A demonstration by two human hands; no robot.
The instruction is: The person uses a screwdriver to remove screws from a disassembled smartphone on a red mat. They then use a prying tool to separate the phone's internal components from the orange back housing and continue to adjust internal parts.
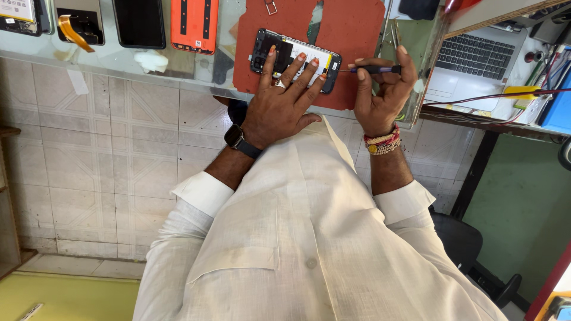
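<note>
On red mat (351, 30): left hand (279, 107) flat, partly hiding opened phone (295, 59); right hand (380, 89) grips screwdriver (375, 69).

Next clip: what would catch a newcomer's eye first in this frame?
The opened phone lying on the red mat at the counter's edge, pressed down by the left hand. Beside it, the right hand holds a small screwdriver with its tip at the phone's end. Further left on the glass counter lies an orange phone back.
</note>
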